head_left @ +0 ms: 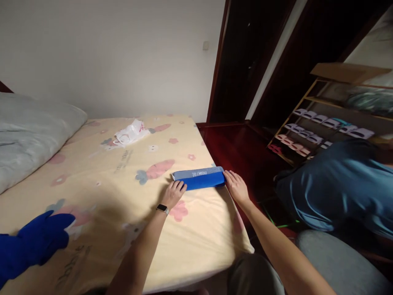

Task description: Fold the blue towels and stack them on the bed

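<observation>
Folded blue cloth bundle (201,182) with grey lettered band lies near bed (196,250) edge. Left hand (176,192), fingers half-curled, touches its left end; right hand (236,186), fingers bent, touches right end. Cannot tell how firmly either grips. White plastic bag (130,133) lies farther back.

From our head, we look forward and down at our left hand (176,193) and right hand (237,187), close below, across a carrot-print bedsheet (202,233) toward a white wall (123,53).
</observation>
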The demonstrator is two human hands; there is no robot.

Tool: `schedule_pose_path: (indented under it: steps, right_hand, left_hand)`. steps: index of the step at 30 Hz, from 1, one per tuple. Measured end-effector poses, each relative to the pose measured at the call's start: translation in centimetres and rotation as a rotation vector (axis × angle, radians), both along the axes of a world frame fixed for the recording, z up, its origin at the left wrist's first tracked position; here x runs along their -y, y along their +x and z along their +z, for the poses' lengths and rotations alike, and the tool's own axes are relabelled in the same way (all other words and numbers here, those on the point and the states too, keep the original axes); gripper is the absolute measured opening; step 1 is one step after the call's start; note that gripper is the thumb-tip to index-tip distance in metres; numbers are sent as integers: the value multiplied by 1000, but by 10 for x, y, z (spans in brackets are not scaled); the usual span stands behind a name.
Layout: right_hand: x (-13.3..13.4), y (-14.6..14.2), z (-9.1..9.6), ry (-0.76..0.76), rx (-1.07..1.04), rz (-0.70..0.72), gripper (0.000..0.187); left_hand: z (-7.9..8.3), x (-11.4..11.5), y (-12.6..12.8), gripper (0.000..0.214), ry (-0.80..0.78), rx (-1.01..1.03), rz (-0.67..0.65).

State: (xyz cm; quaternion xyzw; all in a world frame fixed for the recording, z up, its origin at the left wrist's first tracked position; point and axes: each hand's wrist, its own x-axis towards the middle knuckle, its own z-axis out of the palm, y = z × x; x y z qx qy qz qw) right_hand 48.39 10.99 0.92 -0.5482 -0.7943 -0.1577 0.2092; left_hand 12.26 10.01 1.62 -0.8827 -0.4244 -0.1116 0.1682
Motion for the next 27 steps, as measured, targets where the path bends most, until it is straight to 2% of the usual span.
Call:
schedule_pose_path:
  steps: [4, 7, 14, 19, 23, 25, 27]
  right_hand:
    - [4, -6, -42, -32, -9, -77, 67]
    - [11, -13, -60, -52, -68, -109, 69]
    - [28, -20, -52, -74, -143, -83, 76]
    - [41, -27, -51, -83, -165, -127, 68]
    - [43, -37, -48, -77, -189, -150, 63]
    - [40, -42, -48, -77, -222, -163, 64]
    - [36, -46, -50, -103, -278, -168, 64]
  left_hand:
    - [-37, -1, 5, 44, 32, -3, 84]
    - [-51, 3, -2, 43, 62, 66, 99]
    - [-44, 24, -11, 52, 57, 158, 31]
    - [-46, 55, -16, 54, 52, 217, 85]
    - [-48, 78, -24, 54, -40, 281, 120]
    - [-48, 79, -26, 53, -109, 350, 118]
    - [-47, 70, -22, 53, -170, 492, 163]
